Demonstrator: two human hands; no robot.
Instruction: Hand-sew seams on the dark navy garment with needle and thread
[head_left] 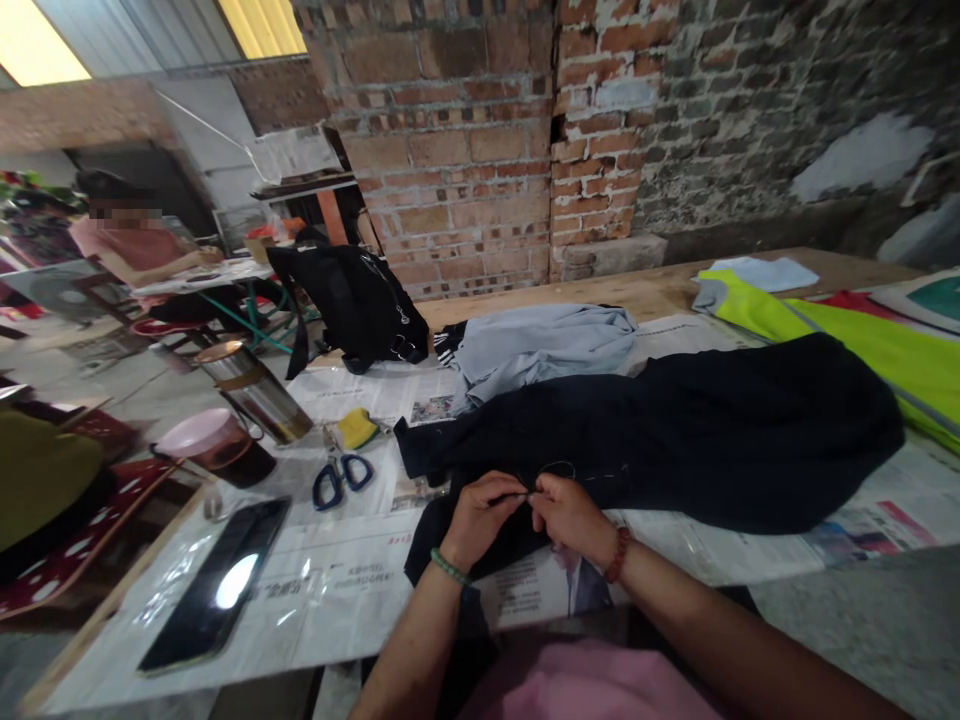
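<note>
The left hand [480,515], wearing a green bracelet [450,568], is pinching thumb against fingers, its forearm rising from seven o'clock. The right hand [574,515], wearing a red bracelet [619,555], is pinching likewise, its forearm coming in from four o'clock. The tips are meeting close together, presumably so that both hands are sharing one tiny spot; what lies between them is too small to tell.

The dark cloth [750,430] is lying directly beneath and beyond the hands, stretching out towards two and three o'clock. Its bulk is resting on the table, which is probably taking the weight off the fingers. It is looking nearly black, matte and thickly folded, with soft creases. A pale loop of thread [555,463] is curving over it at one o'clock, just beside the right hand, and small pale marks are showing farther along.

At nine o'clock, blue-handled scissors [328,487] are lying near, seemingly kept within easy reach. A phone [214,590] is lying flat past eight o'clock. The lidded cup [217,445] and the steel flask [255,390] are standing between nine and ten, perhaps to keep drink away from fabric. At twelve, a grey garment [547,340] is lying bunched against the dark cloth. Newspaper [352,565] is covering much of the tabletop, likely protecting the fabric.
</note>
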